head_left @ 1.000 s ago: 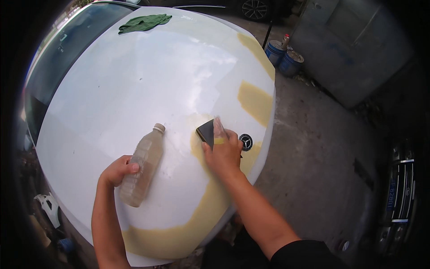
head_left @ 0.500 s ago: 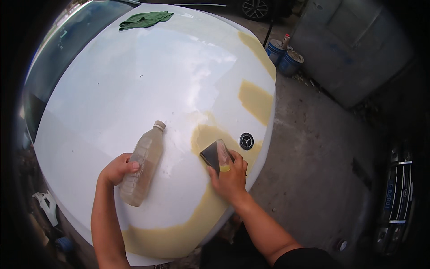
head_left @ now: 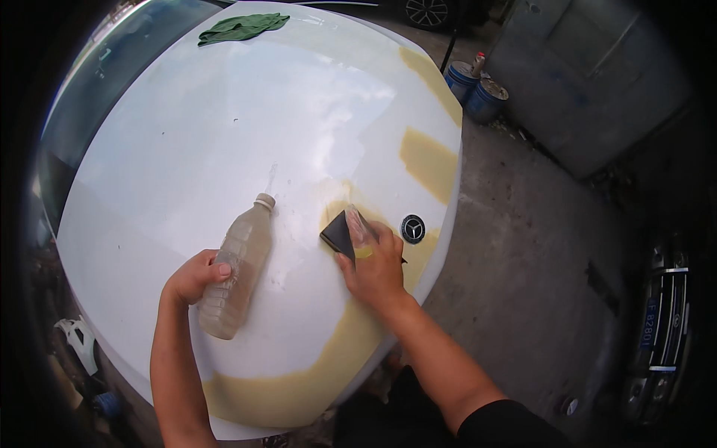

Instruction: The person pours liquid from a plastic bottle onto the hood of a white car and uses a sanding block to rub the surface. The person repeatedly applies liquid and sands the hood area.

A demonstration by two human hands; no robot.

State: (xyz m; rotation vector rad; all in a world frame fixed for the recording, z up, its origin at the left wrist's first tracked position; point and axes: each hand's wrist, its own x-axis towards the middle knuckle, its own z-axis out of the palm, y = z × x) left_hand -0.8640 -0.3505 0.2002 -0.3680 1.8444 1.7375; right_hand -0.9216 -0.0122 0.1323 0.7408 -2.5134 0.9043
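My left hand (head_left: 198,278) is closed around the lower part of a clear plastic bottle (head_left: 246,243) holding cloudy liquid, tilted over the white car hood (head_left: 187,172). A thin streak of liquid shows just beyond its pale cap. My right hand (head_left: 379,272) grips a dark, flat sanding block (head_left: 338,235) against the hood. Clear film with a yellow patch covers part of the block's top or a finger; I cannot tell which. Beneath the block lies a yellowish sanded patch (head_left: 332,213), partly hidden. A round black-and-silver emblem (head_left: 413,229) sits right of that hand.
A green cloth (head_left: 243,28) lies at the hood's far edge, near the windshield (head_left: 112,82). More yellowish areas (head_left: 429,164) run along the right and near edges. Blue buckets (head_left: 487,97) stand beyond the hood, before a grey panel (head_left: 590,82). A car's front grille (head_left: 665,321) is at far right.
My right hand and the block have shifted up and left across the yellowish patch. A streak of liquid now shows past the bottle's cap. My left hand has barely moved.
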